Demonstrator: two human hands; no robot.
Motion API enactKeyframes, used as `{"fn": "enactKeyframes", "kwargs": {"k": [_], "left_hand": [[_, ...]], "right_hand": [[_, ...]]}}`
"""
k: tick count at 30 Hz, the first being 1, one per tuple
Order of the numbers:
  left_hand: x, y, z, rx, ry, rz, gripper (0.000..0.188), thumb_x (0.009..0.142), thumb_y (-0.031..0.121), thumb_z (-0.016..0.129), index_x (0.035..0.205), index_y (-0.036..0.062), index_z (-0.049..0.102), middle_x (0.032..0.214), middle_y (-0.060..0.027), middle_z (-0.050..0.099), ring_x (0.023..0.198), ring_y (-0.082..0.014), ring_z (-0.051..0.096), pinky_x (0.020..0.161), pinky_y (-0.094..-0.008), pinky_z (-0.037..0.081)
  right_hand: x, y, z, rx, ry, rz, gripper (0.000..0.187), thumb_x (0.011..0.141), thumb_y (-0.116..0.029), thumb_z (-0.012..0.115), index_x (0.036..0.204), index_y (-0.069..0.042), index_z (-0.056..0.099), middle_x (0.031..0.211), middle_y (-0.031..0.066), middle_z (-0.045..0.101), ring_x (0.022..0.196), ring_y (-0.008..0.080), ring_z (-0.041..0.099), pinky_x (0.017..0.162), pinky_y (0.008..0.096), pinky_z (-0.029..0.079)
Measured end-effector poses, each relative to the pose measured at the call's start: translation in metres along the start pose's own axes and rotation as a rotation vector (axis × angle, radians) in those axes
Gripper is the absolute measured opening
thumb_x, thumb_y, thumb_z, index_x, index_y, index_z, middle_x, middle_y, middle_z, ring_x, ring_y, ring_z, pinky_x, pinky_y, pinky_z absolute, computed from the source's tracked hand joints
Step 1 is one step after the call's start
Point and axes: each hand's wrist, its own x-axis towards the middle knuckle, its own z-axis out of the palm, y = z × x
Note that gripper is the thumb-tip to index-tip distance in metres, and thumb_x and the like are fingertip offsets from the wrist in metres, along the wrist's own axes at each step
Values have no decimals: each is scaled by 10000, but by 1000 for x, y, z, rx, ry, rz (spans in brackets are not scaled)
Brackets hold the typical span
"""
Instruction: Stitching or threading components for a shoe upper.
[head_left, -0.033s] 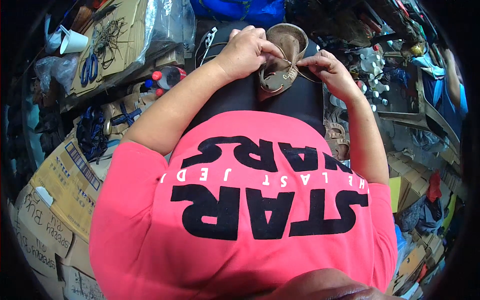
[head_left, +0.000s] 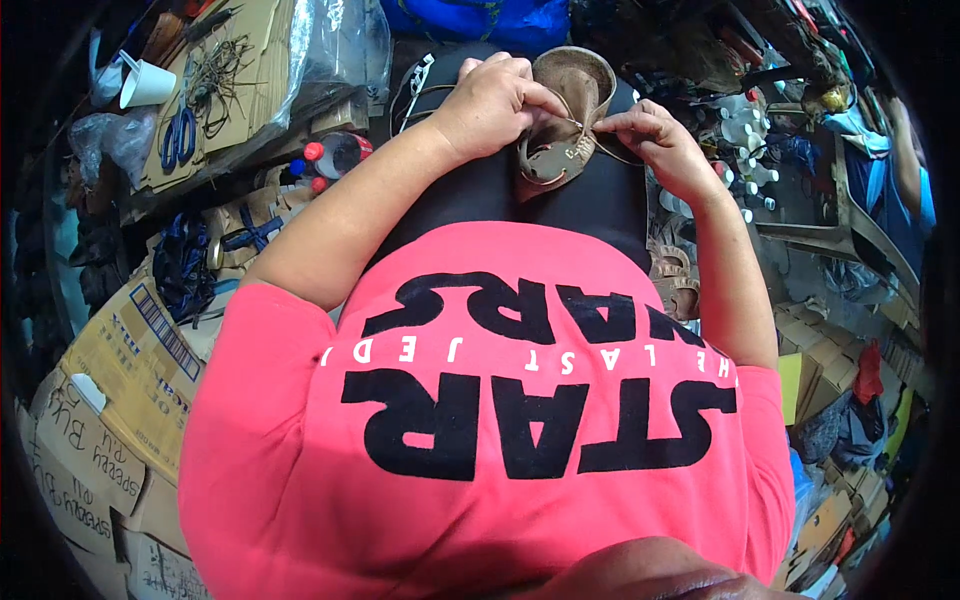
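Observation:
A brown leather shoe upper (head_left: 575, 75) rests across my dark-trousered thighs, its round opening at the far end. Pale stitching and a thin lace (head_left: 545, 182) run over its near part. At the shoe's left side, my left hand (head_left: 500, 100) is closed with thumb and forefinger pinching the lace beside the stitching. From the opposite side my right hand (head_left: 660, 140) pinches at the lace, its fingertips close to the same spot. The loose lace trails under the right fingers. The ends inside both pinches are too small to make out.
Blue-handled scissors (head_left: 180, 138) lie on cardboard at the left, near a tangle of thin strands (head_left: 222, 80) and a white cup (head_left: 148, 84). Red-capped bottles (head_left: 340, 155) stand by my left forearm. Several white bottles (head_left: 742, 135) are right of my hand. Another person's arm (head_left: 908, 165) shows far right.

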Motion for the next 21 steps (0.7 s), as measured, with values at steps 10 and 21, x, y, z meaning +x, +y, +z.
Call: {"fn": "enactKeyframes", "kwargs": {"k": [10,21], "left_hand": [[26,0,0,-40,-139,131,152,740,174,693,869,247,723,735,5,539,845,-214,552,791,-388,370],[14,26,-7,-160,-266,-402,159,771,244,703,913,173,717,860,-15,700,856,-157,629,891,-385,356]], "right_hand": [[7,6,-2,61,-37,15,463,724,127,519,1043,-139,724,844,20,558,820,126,525,768,238,446],[-6,4,20,193,125,141,229,833,-67,686,1060,-42,677,908,-20,607,879,60,541,789,205,446]]}}
